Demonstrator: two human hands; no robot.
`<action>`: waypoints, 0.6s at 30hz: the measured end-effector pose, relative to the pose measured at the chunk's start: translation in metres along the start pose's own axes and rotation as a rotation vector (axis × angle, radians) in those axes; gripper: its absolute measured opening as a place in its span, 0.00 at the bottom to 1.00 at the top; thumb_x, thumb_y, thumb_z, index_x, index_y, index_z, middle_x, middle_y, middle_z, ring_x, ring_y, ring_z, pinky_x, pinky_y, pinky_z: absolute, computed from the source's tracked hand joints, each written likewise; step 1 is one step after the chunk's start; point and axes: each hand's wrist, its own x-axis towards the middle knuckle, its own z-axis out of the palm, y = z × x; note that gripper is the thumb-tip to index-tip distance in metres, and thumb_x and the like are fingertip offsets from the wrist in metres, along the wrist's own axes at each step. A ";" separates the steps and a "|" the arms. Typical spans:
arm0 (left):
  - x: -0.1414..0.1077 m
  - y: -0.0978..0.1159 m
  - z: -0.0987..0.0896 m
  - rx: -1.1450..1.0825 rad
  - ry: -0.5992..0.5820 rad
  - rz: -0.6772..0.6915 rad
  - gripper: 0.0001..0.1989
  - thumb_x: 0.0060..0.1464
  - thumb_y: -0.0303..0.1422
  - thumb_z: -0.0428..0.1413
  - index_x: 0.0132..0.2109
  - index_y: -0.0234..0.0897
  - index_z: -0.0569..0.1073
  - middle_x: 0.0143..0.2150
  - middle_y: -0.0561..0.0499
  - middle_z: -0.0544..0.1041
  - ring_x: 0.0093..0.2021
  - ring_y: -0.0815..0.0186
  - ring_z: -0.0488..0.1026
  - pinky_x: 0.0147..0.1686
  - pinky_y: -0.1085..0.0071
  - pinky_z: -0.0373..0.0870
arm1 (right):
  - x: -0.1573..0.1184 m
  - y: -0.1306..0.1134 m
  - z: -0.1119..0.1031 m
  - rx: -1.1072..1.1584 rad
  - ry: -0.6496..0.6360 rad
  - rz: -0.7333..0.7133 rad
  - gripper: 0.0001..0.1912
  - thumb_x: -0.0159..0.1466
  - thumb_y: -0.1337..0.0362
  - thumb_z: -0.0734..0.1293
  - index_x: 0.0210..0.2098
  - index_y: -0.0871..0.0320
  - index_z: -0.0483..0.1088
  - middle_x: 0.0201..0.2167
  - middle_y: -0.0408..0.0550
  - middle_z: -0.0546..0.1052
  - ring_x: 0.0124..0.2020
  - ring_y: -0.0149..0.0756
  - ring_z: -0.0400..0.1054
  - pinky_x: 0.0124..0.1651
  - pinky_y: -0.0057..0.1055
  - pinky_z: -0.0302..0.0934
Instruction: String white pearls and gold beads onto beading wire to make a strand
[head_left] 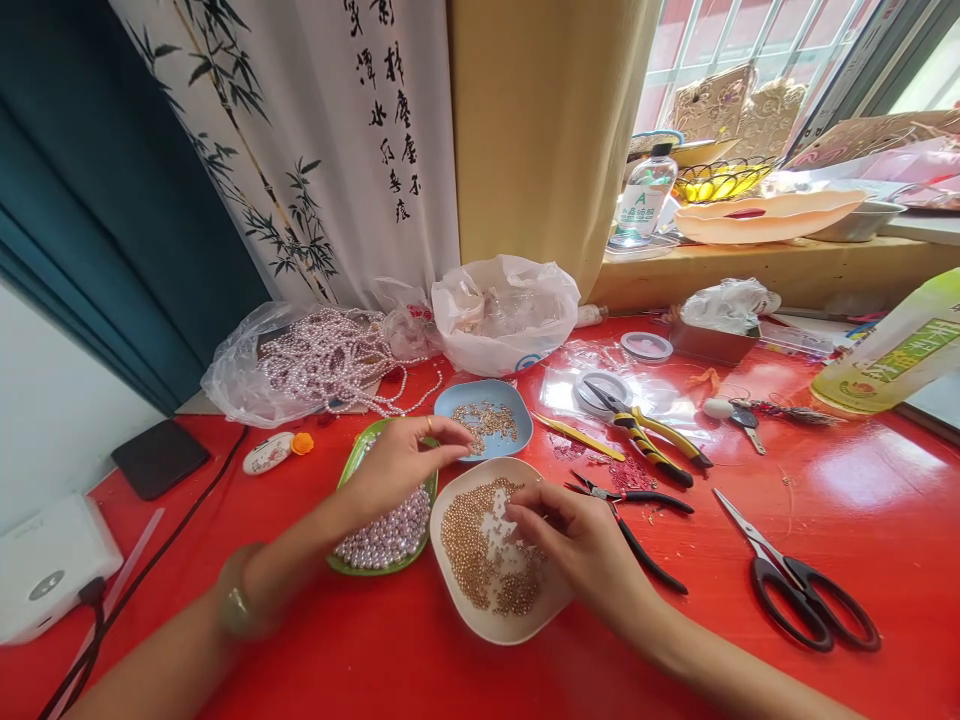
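Observation:
My left hand reaches across the green dish, fingertips at the near left edge of the blue dish. Its thumb and forefinger are drawn close together; whatever lies between them is too small to make out. In the blue dish are small gold-coloured pieces. Pale purple pearl beads fill the green dish. My right hand hangs over the right side of the white dish, thumb and fingertips pinched, and what they hold is hidden. Small gold beads are spread in that dish.
Right of the dishes lie yellow tweezers, yellow-black pliers, black-handled pliers and scissors. Behind are bead strings and a plastic bag. A bottle stands right. A black cable runs along the left.

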 end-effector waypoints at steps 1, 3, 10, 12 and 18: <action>0.005 -0.004 -0.009 0.082 0.005 -0.015 0.07 0.44 0.33 0.55 0.33 0.36 0.74 0.34 0.49 0.76 0.37 0.63 0.71 0.39 0.68 0.64 | 0.000 0.000 0.000 -0.004 0.003 0.002 0.07 0.57 0.65 0.60 0.25 0.59 0.68 0.21 0.42 0.72 0.23 0.28 0.66 0.26 0.24 0.60; 0.013 -0.013 -0.025 0.266 0.005 -0.018 0.06 0.45 0.31 0.54 0.32 0.37 0.74 0.33 0.49 0.77 0.36 0.62 0.71 0.39 0.67 0.63 | 0.000 -0.001 -0.001 -0.020 0.006 0.001 0.07 0.57 0.65 0.60 0.25 0.59 0.68 0.20 0.42 0.71 0.22 0.28 0.65 0.25 0.24 0.60; 0.026 -0.045 -0.043 0.565 0.024 0.010 0.06 0.42 0.30 0.54 0.30 0.38 0.75 0.31 0.47 0.77 0.32 0.60 0.70 0.35 0.67 0.60 | 0.000 0.000 0.000 -0.033 0.008 -0.012 0.07 0.57 0.64 0.60 0.26 0.58 0.68 0.20 0.43 0.71 0.22 0.28 0.64 0.23 0.24 0.59; 0.028 -0.050 -0.039 0.601 0.035 0.027 0.07 0.42 0.30 0.54 0.31 0.38 0.75 0.32 0.47 0.77 0.33 0.59 0.70 0.35 0.67 0.59 | 0.000 0.000 0.000 -0.031 0.010 -0.018 0.07 0.57 0.64 0.60 0.25 0.58 0.68 0.20 0.43 0.71 0.22 0.28 0.64 0.23 0.24 0.59; 0.027 -0.052 -0.028 0.682 0.041 0.030 0.07 0.42 0.28 0.51 0.29 0.37 0.74 0.31 0.47 0.76 0.32 0.61 0.69 0.33 0.68 0.59 | -0.001 0.001 0.000 0.005 0.006 0.009 0.08 0.57 0.64 0.60 0.26 0.58 0.68 0.21 0.43 0.72 0.23 0.29 0.66 0.25 0.24 0.61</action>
